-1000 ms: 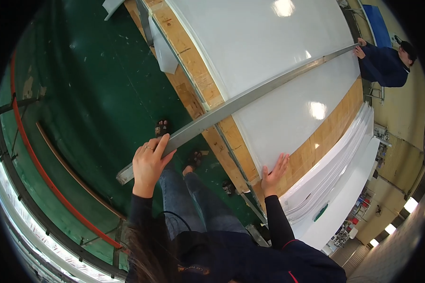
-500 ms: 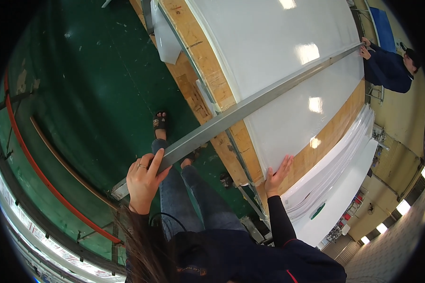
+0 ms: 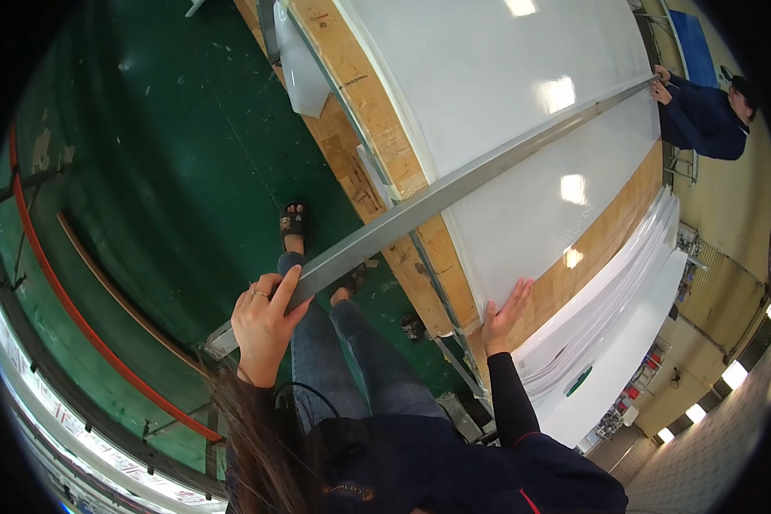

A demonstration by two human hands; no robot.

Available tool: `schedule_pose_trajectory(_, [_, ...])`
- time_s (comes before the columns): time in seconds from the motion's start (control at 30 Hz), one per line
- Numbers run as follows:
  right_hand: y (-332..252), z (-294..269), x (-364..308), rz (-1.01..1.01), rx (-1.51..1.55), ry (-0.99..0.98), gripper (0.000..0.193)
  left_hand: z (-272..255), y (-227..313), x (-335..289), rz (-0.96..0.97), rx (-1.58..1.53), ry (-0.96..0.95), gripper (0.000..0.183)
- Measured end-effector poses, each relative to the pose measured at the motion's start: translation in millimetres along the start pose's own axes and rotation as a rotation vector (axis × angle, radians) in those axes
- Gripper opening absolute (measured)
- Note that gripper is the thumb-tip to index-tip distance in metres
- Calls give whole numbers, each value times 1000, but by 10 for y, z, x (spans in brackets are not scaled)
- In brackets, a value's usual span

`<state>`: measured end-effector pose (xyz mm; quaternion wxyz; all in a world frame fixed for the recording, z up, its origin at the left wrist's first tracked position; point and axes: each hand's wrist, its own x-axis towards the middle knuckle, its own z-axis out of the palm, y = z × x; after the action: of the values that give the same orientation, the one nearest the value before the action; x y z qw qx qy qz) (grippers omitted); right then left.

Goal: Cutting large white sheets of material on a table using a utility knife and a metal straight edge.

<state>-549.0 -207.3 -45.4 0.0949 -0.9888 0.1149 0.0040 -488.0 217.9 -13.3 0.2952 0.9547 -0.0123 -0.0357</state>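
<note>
A long grey metal bar [image 3: 454,184] lies slantwise across a glossy white sheet [image 3: 505,94] on a wooden-edged table [image 3: 454,265]. My left hand [image 3: 265,317] is closed around the bar's near part, which juts out past the table edge over the floor; a ring shows on one finger. Flat on the sheet's near corner rests my right hand [image 3: 507,317], its fingers stretched out and holding nothing. At the far end, a co-worker [image 3: 707,116] in dark clothing has both hands on the bar.
To the right of the table is a stack of white sheets [image 3: 591,317]. A green floor [image 3: 171,154] spreads out at the left, with an orange rail [image 3: 77,334] and a thin brown strip [image 3: 120,283] along it. My legs stand beside the table's near edge.
Almost nothing differs. The far co-worker's head and upper body have shifted slightly; my two hands and the bar stay practically in place.
</note>
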Motion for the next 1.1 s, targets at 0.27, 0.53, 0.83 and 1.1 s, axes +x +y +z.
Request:
schedule_pose_trajectory(0.27, [21, -21, -30, -26, -21, 17, 82, -34, 42, -29, 18, 29, 28, 43])
schedule_pose_trajectory(0.53, [48, -41, -96, 1, -41, 47, 82, -80, 81, -37, 43, 24, 65, 40])
schedule_pose_trajectory(0.83, [1309, -874, -59, 46, 19, 246, 60, -40, 311, -183, -11, 267, -12, 38])
schedule_pose_trajectory(1.1, [2680, -1684, -1034, 823, -207, 237, 64, -65, 539, -246, -264, 530, -113, 38])
